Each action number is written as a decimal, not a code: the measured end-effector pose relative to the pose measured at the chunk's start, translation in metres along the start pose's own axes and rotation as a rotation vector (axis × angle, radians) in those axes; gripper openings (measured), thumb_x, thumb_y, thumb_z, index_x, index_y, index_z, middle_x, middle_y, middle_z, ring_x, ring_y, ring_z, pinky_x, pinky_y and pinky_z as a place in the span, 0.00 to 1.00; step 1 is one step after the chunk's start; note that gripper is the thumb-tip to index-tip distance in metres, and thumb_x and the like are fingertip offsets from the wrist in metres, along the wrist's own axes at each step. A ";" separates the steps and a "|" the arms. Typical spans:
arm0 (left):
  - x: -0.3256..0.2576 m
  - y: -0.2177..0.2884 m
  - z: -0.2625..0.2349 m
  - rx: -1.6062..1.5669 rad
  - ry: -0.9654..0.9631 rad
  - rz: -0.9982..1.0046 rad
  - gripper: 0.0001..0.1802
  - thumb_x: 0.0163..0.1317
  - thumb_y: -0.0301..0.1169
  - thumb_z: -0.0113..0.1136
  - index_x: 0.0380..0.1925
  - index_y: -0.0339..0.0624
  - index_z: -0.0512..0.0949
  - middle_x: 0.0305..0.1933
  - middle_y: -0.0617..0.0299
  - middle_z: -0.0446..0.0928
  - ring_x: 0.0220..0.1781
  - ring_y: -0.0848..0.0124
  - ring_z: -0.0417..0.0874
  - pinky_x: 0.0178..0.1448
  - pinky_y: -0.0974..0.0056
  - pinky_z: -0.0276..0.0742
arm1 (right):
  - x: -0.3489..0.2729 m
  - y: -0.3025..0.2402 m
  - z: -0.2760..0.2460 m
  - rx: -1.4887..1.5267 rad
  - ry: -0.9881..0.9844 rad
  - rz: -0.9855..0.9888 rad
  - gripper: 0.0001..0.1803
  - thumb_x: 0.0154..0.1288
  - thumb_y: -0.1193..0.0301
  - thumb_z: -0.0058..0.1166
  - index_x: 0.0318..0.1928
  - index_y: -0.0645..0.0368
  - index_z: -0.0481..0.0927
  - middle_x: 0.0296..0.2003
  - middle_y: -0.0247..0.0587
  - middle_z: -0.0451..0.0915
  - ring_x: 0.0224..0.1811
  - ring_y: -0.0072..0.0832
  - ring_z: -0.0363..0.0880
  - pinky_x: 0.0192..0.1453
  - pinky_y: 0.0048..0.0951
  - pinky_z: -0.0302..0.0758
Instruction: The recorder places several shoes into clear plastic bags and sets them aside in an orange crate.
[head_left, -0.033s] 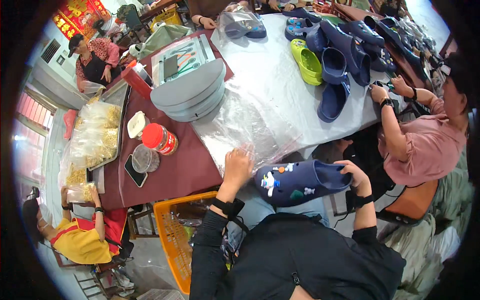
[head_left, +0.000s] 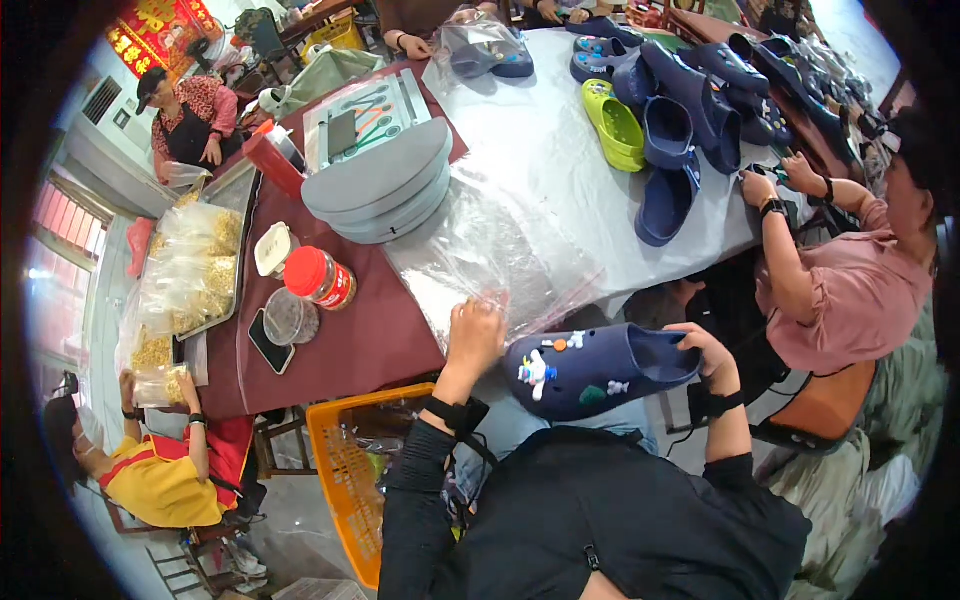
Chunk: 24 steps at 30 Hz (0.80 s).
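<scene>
My right hand (head_left: 706,352) grips a navy clog (head_left: 600,375) at its heel, fingers and thumb closed on the rim. The clog lies level over my lap, toe to the left, with a white figure and several small charms on its upper. My left hand (head_left: 477,335) is closed on the near edge of a clear plastic bag (head_left: 515,255), one of several lying flat at the table's near edge. The clog's toe is just right of my left hand; whether it touches the bag is hard to make out.
Navy clogs (head_left: 668,200) and a lime-green clog (head_left: 613,125) lie on the white-covered table (head_left: 530,130). A red-lidded jar (head_left: 320,277), phone (head_left: 268,340) and grey rounded case (head_left: 378,180) stand left. An orange basket (head_left: 345,500) sits by my left arm. Co-workers sit on both sides.
The clog and my right hand have shifted very slightly to the left. My left hand has hardly moved.
</scene>
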<state>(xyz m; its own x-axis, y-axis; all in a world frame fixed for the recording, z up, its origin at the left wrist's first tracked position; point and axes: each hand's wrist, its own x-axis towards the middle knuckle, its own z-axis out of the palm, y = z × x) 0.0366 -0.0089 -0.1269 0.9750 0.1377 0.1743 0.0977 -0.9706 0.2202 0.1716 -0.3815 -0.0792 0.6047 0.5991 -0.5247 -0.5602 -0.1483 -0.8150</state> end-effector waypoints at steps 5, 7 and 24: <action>0.002 0.003 -0.006 0.095 -0.029 0.062 0.28 0.58 0.42 0.52 0.62 0.67 0.68 0.45 0.57 0.72 0.50 0.60 0.71 0.59 0.50 0.58 | 0.019 0.016 0.030 0.156 -0.201 0.044 0.28 0.43 0.70 0.48 0.47 0.72 0.76 0.40 0.43 0.81 0.39 0.28 0.79 0.46 0.22 0.74; 0.009 0.014 -0.007 0.251 -0.087 0.083 0.27 0.63 0.44 0.43 0.64 0.68 0.63 0.45 0.56 0.71 0.53 0.60 0.70 0.60 0.49 0.58 | 0.023 0.015 0.040 0.148 -0.261 0.032 0.28 0.45 0.70 0.48 0.49 0.72 0.75 0.41 0.43 0.80 0.40 0.27 0.79 0.47 0.22 0.74; -0.008 0.004 0.014 -0.049 -0.033 -0.027 0.26 0.61 0.42 0.52 0.57 0.44 0.70 0.63 0.53 0.67 0.65 0.53 0.64 0.67 0.44 0.53 | -0.016 0.028 0.021 -0.060 0.256 -0.317 0.17 0.49 0.74 0.45 0.41 0.66 0.76 0.33 0.31 0.76 0.34 0.17 0.72 0.42 0.19 0.68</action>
<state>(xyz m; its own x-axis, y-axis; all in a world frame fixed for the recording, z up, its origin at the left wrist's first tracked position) 0.0323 -0.0166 -0.1405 0.9784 0.1559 0.1358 0.1146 -0.9556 0.2716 0.1343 -0.3791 -0.0889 0.8675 0.4090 -0.2833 -0.2940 -0.0380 -0.9551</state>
